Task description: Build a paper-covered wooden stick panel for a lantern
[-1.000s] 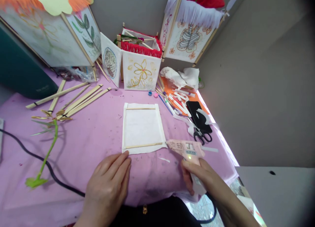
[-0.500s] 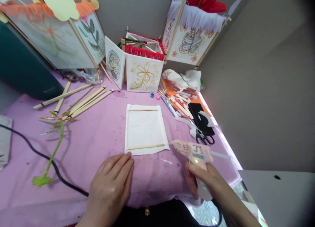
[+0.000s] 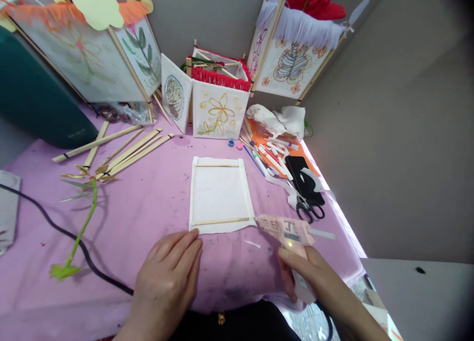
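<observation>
A white sheet (image 3: 220,195) with folded side edges lies flat in front of me. One thin wooden stick (image 3: 222,221) runs along its near edge and another stick (image 3: 217,166) along the far edge. My left hand (image 3: 166,277) rests flat with fingers stretched out, its fingertips at the sheet's near left corner. My right hand (image 3: 309,269) is wrapped round the grip of a pale pink glue gun (image 3: 283,228), whose small light glows. The gun's nozzle points left, right at the sheet's near right corner; whether it touches is too small to tell.
Wooden sticks (image 3: 133,153) and a green stem (image 3: 87,217) lie left, near a black cord (image 3: 85,252). Decorated paper lanterns (image 3: 221,109) stand at the back. Markers (image 3: 272,158), a black phone (image 3: 305,180) and scissors (image 3: 310,211) are on the right. A paper scrap (image 3: 252,244) lies nearby.
The glue gun has moved slightly left and down, bringing its nozzle to the sheet's near right corner. My left hand stays in place. The whole view has shifted slightly.
</observation>
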`<action>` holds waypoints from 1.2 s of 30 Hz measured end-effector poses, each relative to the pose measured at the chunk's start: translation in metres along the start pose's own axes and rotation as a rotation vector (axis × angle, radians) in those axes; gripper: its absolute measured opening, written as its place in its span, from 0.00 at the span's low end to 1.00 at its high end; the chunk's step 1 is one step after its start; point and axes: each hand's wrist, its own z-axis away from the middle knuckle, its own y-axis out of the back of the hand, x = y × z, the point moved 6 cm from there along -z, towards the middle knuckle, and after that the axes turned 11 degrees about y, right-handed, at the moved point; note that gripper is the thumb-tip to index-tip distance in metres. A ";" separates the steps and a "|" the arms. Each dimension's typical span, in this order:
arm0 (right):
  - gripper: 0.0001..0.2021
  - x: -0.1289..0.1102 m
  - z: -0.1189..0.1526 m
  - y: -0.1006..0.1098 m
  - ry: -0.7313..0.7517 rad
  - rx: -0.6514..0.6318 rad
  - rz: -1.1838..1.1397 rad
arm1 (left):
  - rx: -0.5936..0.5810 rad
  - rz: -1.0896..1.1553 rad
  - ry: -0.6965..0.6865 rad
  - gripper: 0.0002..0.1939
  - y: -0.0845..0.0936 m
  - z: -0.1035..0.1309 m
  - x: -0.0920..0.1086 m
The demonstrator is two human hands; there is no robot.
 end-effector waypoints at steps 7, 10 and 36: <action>0.30 0.007 0.006 -0.007 -0.030 -0.041 0.030 | -0.012 0.011 0.014 0.14 -0.003 0.003 -0.003; 0.27 0.005 0.009 -0.007 0.009 -0.002 -0.034 | 0.010 0.044 0.035 0.14 0.001 0.001 -0.001; 0.05 -0.021 -0.037 0.006 0.835 0.435 0.605 | -0.411 -0.631 0.753 0.26 0.032 -0.099 -0.123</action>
